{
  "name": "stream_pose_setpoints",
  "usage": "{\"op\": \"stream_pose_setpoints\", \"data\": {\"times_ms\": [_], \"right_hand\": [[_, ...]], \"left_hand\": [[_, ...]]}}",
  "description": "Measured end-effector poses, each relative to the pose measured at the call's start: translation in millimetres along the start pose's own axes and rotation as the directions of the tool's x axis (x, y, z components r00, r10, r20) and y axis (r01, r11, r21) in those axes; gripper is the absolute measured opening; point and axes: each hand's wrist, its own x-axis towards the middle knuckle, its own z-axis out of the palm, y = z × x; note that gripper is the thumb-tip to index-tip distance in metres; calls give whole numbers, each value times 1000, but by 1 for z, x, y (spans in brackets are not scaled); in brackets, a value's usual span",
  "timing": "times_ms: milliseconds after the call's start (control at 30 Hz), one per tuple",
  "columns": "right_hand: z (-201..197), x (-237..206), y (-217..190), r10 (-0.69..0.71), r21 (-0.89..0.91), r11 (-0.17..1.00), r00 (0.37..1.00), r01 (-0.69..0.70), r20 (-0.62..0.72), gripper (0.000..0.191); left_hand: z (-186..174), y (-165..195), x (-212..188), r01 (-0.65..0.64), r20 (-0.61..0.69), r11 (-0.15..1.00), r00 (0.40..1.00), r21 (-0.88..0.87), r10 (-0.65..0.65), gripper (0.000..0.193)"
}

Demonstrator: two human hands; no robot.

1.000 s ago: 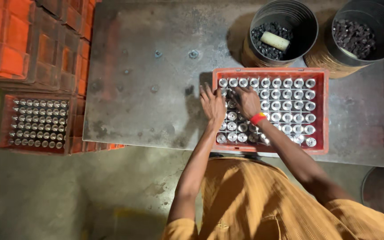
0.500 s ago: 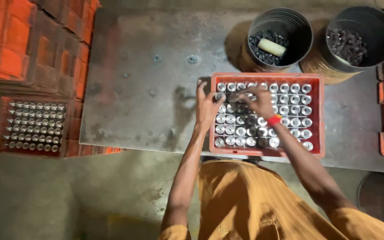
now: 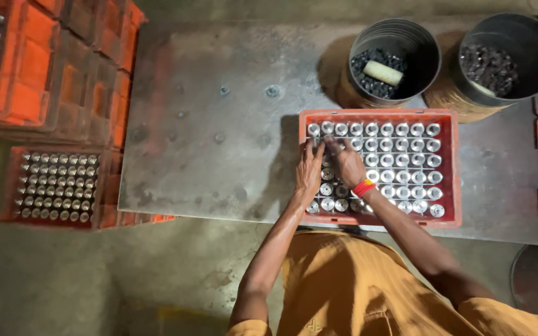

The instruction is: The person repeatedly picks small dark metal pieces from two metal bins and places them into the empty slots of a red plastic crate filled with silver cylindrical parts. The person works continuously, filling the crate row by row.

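— What are your hands on?
— Your left hand (image 3: 309,171) and right hand (image 3: 349,165) pinch small metal cylinders (image 3: 400,162) in the red crate (image 3: 453,168), under your fingers.
— How do they handle?
— Probably stiff, slick, dense; take each by its rim.

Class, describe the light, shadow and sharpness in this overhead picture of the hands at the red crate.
Head view: light glints on the metal cylinders; the red crate casts a shadow leftward on the table; floor corners dim; both hands, left hand, right hand, fairly sharp.
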Motion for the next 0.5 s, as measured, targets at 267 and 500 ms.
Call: {"op": "stream_pose_setpoints", "data": {"times_ms": [267, 500], "right_hand": [[-24, 14, -9, 152, 190, 972, 986, -138, -64, 41], [-26, 77, -17, 22, -86, 996, 993, -32, -112, 26]], "left_hand": [[-13, 1, 28, 217, 63, 917, 976, -335, -209, 31], [-23, 15, 82, 205, -122, 917, 977, 341, -172, 58]]}}
